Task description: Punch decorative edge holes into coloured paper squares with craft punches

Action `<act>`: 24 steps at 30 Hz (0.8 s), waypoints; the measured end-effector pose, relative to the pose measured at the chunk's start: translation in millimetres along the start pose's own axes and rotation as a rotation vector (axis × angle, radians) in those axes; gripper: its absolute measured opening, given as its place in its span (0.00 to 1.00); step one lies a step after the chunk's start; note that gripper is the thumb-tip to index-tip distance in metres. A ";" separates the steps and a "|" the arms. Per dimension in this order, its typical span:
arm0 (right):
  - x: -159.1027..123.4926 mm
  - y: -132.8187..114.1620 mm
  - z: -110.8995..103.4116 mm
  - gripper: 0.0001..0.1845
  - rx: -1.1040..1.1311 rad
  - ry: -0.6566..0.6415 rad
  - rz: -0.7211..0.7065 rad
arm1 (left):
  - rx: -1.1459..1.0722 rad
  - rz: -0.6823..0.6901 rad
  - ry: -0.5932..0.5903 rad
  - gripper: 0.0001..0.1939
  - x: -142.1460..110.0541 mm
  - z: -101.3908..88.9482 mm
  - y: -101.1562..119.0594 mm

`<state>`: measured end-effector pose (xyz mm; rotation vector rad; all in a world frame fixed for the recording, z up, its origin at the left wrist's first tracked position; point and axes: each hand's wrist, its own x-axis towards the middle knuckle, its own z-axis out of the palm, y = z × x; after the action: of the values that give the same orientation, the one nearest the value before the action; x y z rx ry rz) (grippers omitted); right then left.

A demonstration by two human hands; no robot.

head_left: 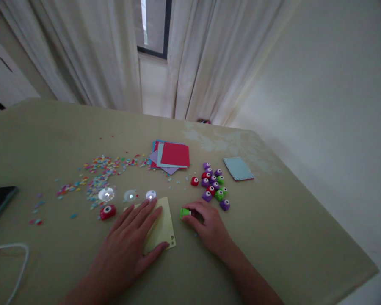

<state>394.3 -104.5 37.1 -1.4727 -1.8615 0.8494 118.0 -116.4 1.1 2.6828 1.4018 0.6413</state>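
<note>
One green punch [186, 212], axis crosswise, points left, pinched in the right hand [209, 223]; open left hand [128, 237] rests on yellow paper [165, 222].

white curtains [108, 55] (long, pleated) flank a dark-framed window [154, 25].

The green punch [184, 212] looks like smooth, glossy plastic, as does the red punch [108, 212]. The yellow sheet [163, 220] and the stacked squares [175, 155] look like smooth, matt paper. The curtains [104, 55] look like soft, matt cloth.
</note>
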 end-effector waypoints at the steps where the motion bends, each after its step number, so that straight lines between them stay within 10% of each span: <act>1: 1.4 -0.7 1.6 0.16 -0.013 -0.008 -0.010 | 0.006 0.004 -0.001 0.40 0.4 -0.9 0.5; 24: -13.2 -9.6 25.3 0.16 -0.241 0.076 -0.114 | 0.033 0.033 -0.012 0.37 3.7 -8.7 7.6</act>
<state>371.3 -121.9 28.4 -1.5008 -2.0244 0.5224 122.4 -119.2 12.0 2.7357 1.3797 0.6093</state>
